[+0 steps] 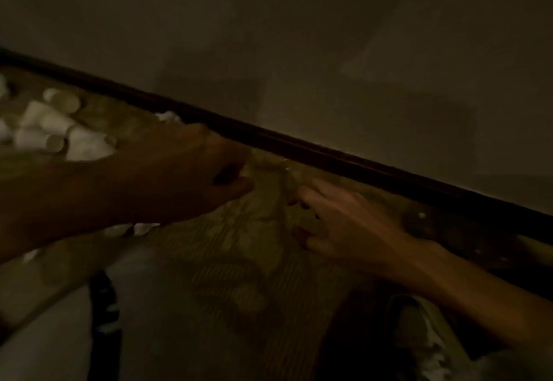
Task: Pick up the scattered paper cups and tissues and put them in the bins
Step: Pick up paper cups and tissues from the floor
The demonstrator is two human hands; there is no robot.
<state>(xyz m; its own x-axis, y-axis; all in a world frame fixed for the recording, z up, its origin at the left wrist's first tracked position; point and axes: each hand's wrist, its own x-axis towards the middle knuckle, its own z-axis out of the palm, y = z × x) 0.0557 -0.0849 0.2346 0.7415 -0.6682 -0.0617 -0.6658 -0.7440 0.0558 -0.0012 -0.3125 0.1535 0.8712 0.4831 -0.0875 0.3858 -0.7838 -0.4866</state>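
Frame very dark and blurred. Dark rail (299, 144) runs diagonally from upper left to lower right; it is the far edge of a patterned surface (239, 246), and a plain wall (329, 51) lies beyond it. Paper cups (51, 129), white, lie on their sides in a heap at the rail's upper-left end, on the near side and touching each other. One crumpled tissue (168, 116) sits just against the rail, right of the heap. Left hand (185, 177) reaches in on the near side of the rail at mid-length, fingers curled with the thumb close to the fingertips; cannot tell whether it pinches anything, since the spot at its tips is a pale smear. Right hand (350, 225) is further down the rail, near side, fingers spread and pointing toward the left hand, tips low over the surface; contact unclear. A narrow strip of bare surface lies between the two hands, and a wider stretch lies nearer the camera, away from the rail. White pieces (131, 228) peek out under the left forearm; cup or tissue, cannot tell. A pale shoe (419, 332) is well below the rail's lower end.
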